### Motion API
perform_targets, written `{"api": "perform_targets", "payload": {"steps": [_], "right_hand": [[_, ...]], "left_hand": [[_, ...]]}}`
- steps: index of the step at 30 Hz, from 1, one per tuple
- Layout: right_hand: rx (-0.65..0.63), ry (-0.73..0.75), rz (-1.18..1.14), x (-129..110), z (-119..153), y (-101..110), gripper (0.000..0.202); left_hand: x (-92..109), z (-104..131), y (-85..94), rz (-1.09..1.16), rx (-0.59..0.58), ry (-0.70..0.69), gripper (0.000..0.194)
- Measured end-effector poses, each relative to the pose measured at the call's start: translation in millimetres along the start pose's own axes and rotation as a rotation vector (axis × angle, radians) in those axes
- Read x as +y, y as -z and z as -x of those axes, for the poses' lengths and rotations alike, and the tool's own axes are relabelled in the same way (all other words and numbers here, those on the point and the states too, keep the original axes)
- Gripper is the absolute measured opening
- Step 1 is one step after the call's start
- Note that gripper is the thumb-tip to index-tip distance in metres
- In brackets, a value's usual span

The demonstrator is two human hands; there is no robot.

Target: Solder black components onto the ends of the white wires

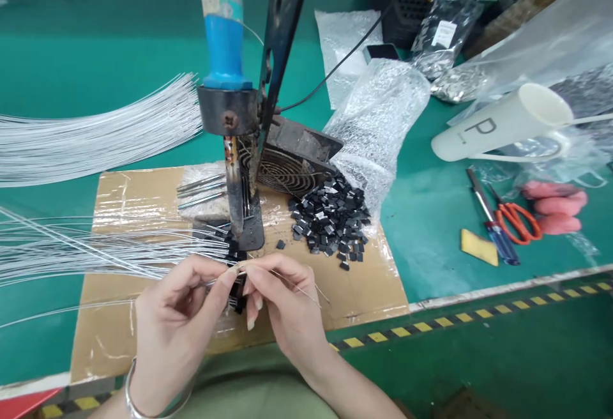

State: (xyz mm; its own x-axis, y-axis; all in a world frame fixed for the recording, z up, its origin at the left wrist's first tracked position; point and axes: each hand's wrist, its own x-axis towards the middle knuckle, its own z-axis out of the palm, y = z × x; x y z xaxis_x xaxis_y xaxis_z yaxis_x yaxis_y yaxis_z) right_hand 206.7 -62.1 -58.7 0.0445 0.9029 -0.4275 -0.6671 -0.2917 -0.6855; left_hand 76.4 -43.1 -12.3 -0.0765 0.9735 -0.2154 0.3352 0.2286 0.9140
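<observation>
My left hand (184, 317) is closed in a pinch on a thin white wire (71, 312), which runs off to the left. Opposite it, my right hand (285, 307) pinches a thin strand (301, 290) whose loose ends stick out to the right. The fingertips of both hands meet, so the exact contact is hidden. Right above them points the tip of a soldering iron (234, 195) with a blue handle, clamped upright in a black stand (280, 36). Beneath and behind my fingers, several white wires (158, 250) end in small black pieces (234, 253).
Loose black pieces (330, 218) are heaped on the cardboard (387, 285), beside a fan (297, 157). A bundle of white wires (105, 131) lies at back left. To the right are orange-handled scissors (520, 222), a screwdriver (500, 240), a yellow sponge (479, 246) and a tipped white cup (498, 126).
</observation>
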Motion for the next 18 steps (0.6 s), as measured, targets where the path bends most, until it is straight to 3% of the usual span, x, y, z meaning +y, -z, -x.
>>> {"api": "perform_targets", "payload": {"steps": [6, 10, 18], "right_hand": [[0.0, 0.123, 0.063, -2.7, 3.4, -1.7, 0.011], [-0.035, 0.172, 0.185, -8.4, 2.0, 1.9, 0.015], [-0.133, 0.268, 0.293, -12.2, -1.7, 11.1, 0.019]], "left_hand": [[0.7, -5.1, 3.7, 0.008, -0.035, -0.036, 0.016], [-4.1, -10.3, 9.0, -0.017, -0.108, -0.123, 0.016], [-5.4, -10.9, 9.3, 0.025, -0.125, -0.134, 0.015]]}}
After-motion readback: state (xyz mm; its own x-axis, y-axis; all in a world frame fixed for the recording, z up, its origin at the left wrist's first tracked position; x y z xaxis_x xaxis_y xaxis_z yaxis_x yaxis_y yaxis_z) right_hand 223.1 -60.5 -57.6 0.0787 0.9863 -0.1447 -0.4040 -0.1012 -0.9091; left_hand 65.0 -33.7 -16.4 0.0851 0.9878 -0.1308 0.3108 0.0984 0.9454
